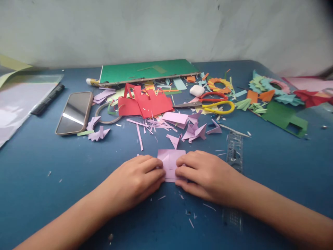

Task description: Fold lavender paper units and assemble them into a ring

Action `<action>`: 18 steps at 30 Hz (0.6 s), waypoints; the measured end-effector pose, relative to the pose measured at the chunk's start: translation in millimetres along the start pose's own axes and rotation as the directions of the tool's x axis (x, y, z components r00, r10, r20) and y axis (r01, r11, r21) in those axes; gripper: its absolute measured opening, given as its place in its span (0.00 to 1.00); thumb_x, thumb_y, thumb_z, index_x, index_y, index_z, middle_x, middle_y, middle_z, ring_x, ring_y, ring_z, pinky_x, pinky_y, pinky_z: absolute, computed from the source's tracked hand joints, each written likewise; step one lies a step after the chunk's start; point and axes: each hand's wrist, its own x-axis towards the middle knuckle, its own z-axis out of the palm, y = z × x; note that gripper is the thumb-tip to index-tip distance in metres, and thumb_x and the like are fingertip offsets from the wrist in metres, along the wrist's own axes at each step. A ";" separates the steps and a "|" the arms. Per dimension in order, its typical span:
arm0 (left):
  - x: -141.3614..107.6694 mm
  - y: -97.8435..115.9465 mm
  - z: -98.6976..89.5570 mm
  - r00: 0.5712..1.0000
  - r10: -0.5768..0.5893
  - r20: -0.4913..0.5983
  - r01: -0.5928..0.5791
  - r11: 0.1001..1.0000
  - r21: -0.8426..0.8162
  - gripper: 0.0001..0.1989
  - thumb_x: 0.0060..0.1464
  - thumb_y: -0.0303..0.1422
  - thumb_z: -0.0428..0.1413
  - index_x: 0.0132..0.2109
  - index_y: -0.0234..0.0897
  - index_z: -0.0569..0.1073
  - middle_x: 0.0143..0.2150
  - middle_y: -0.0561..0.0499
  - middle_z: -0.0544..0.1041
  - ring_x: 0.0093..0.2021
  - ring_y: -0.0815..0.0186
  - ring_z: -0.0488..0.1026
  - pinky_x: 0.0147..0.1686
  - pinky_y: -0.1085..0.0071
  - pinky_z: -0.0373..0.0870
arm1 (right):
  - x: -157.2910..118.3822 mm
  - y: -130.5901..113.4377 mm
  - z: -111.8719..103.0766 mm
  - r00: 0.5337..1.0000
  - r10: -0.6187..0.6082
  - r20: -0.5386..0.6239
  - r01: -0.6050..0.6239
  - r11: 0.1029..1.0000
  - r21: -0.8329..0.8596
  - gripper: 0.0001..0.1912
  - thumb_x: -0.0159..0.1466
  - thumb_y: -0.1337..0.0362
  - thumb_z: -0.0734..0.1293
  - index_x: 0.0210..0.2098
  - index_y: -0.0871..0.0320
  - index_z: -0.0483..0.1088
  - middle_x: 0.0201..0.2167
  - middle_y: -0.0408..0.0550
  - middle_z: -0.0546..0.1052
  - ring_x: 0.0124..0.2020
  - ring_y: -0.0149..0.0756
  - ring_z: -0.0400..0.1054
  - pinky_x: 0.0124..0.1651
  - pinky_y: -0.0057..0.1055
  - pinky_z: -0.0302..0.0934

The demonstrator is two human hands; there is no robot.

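Observation:
A lilac piece of paper (171,161) with creases lies on the blue table in front of me. My left hand (140,177) is closed over its left edge, fingers curled and pressed together. On the opposite edge, the fingers of my right hand (205,173) grip the same paper, and its lower right corner is partly hidden by them. Just beyond the paper sit a small folded lilac piece (174,140) and a cluster of folded lilac pieces (194,132). Under my right forearm runs a clear plastic ruler (235,149), its middle covered.
Scissors (221,107) with red and yellow handles lie behind, beside red paper (145,104) and lilac strips. A phone (75,113), a black marker (48,100) and a tape ring (104,121) are at left. A green board (148,71) lies near the wall; paper rings (277,86) sit at right.

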 end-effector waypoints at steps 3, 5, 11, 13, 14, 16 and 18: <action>1.7 0.5 1.0 1.000 0.021 -0.014 -0.021 1.000 0.017 0.11 0.61 0.27 0.45 0.38 0.32 0.72 0.39 0.47 0.73 0.36 0.65 0.69 0.36 0.68 0.67 | 0.6 -0.2 0.4 1.000 0.009 -0.008 -0.009 1.000 0.012 0.10 0.64 0.64 0.59 0.32 0.60 0.69 0.35 0.49 0.72 0.33 0.35 0.63 0.35 0.32 0.56; 3.0 0.0 1.9 1.000 0.007 -0.015 -0.007 1.000 0.016 0.11 0.61 0.27 0.45 0.36 0.32 0.72 0.38 0.47 0.73 0.35 0.65 0.69 0.35 0.69 0.66 | 1.6 -0.1 1.3 0.999 0.030 -0.018 -0.030 0.999 0.033 0.10 0.64 0.66 0.58 0.32 0.60 0.70 0.34 0.49 0.72 0.33 0.35 0.63 0.36 0.31 0.55; 3.6 -4.0 4.8 0.992 -0.119 -0.044 0.113 0.987 -0.117 0.12 0.61 0.29 0.45 0.37 0.33 0.73 0.32 0.49 0.71 0.32 0.67 0.67 0.31 0.73 0.64 | 5.6 -3.2 4.4 0.990 0.141 0.023 -0.142 0.981 0.129 0.11 0.64 0.66 0.57 0.33 0.59 0.70 0.30 0.48 0.70 0.31 0.34 0.61 0.34 0.31 0.52; 2.6 -4.5 5.5 0.989 -0.139 -0.050 0.131 0.981 -0.140 0.12 0.62 0.29 0.45 0.38 0.34 0.73 0.31 0.49 0.72 0.32 0.67 0.67 0.31 0.73 0.64 | 7.7 -5.3 4.4 0.981 0.185 0.051 -0.191 0.970 0.153 0.11 0.64 0.66 0.57 0.33 0.59 0.70 0.29 0.47 0.70 0.30 0.35 0.60 0.34 0.31 0.51; 2.2 -4.4 5.9 0.988 -0.149 -0.050 0.140 0.979 -0.146 0.12 0.62 0.29 0.45 0.38 0.35 0.73 0.32 0.49 0.72 0.32 0.67 0.68 0.32 0.72 0.65 | 9.1 -6.3 4.2 0.976 0.209 0.067 -0.217 0.963 0.160 0.11 0.64 0.66 0.57 0.32 0.59 0.70 0.29 0.47 0.69 0.30 0.35 0.60 0.34 0.32 0.51; 1.7 -3.5 6.8 0.984 -0.175 -0.044 0.166 0.973 -0.159 0.12 0.62 0.30 0.45 0.38 0.35 0.73 0.32 0.50 0.72 0.33 0.66 0.68 0.33 0.72 0.64 | 12.4 -8.0 3.8 0.963 0.254 0.094 -0.267 0.949 0.168 0.10 0.62 0.67 0.58 0.30 0.59 0.69 0.28 0.46 0.68 0.30 0.34 0.59 0.34 0.31 0.50; 1.9 -2.1 7.5 0.978 -0.206 -0.036 0.197 0.966 -0.168 0.11 0.61 0.30 0.46 0.38 0.36 0.72 0.32 0.50 0.72 0.33 0.66 0.68 0.33 0.71 0.64 | 15.9 -9.4 3.5 0.948 0.297 0.115 -0.313 0.934 0.170 0.08 0.61 0.68 0.59 0.28 0.60 0.67 0.27 0.46 0.68 0.31 0.34 0.59 0.34 0.31 0.50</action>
